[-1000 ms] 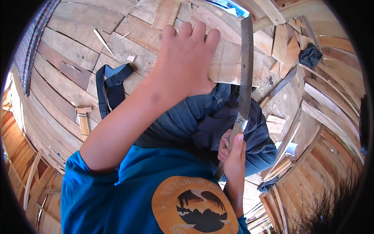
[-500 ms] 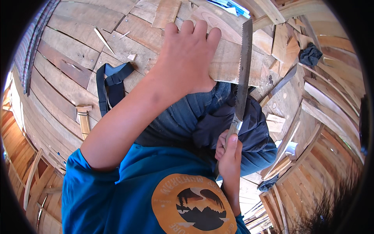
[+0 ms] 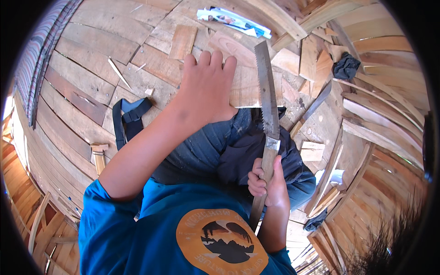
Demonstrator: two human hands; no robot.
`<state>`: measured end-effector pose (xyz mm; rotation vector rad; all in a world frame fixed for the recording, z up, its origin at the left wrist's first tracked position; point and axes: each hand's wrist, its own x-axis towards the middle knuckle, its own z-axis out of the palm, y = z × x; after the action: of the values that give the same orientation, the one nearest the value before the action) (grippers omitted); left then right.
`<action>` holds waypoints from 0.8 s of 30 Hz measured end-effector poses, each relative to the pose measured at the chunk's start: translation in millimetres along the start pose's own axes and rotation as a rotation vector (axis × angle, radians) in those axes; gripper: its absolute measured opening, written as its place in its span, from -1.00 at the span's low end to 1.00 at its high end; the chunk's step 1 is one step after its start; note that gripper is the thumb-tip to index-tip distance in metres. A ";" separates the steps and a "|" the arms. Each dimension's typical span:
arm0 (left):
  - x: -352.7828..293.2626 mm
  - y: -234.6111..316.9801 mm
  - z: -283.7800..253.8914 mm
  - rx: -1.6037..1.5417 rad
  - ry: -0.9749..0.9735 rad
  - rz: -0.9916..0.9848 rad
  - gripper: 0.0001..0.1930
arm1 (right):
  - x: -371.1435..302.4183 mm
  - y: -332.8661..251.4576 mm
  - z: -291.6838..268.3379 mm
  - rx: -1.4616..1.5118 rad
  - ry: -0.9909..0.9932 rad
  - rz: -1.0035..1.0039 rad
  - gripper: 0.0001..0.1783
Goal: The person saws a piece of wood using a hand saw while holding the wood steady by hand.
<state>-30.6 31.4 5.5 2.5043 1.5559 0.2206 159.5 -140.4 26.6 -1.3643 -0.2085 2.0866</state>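
My right hand [image 3: 270,185] is wrapped round the long wooden handle of a handsaw [image 3: 268,89]. Its toothed, curved metal blade points away from me, with the teeth toward the left. Under the blade lies the right part of a wooden board [image 3: 247,89], its near edge close to my knee. From here I cannot tell whether the blade touches the wood. On the left part of that board rests my left hand [image 3: 206,87], knuckles up and fingers curled down over it. The fingertips are hidden.
A large knife [image 3: 316,106] with a wooden handle lies right of my knees. Wood offcuts [image 3: 312,151] and a crumpled black cloth [image 3: 347,66] are farther right. A black strap [image 3: 129,120] lies on the plank floor [image 3: 87,59] at left. Printed sheets [image 3: 233,22] lie beyond the board.
The saw has swung from leaning right to leaning left, and more of its flat side shows. My left hand still holds the board. The whole view has shifted slightly.
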 end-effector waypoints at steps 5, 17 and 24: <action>12.9 27.5 -15.5 0.086 -0.067 0.029 -0.30 | -12.8 2.9 -11.2 -0.298 0.282 -0.236 -0.34; 50.8 137.2 -51.3 -0.107 -0.210 0.183 -0.17 | -76.2 0.0 -44.4 -0.795 0.902 -0.710 -0.55; 55.5 142.5 -41.5 0.037 -0.163 0.249 -0.12 | -119.0 10.6 -93.4 -0.057 0.547 -0.648 -0.61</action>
<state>108.6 22.6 80.8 2.6666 1.1974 0.0199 268.0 -236.5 71.2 -1.5804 -0.4120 1.1469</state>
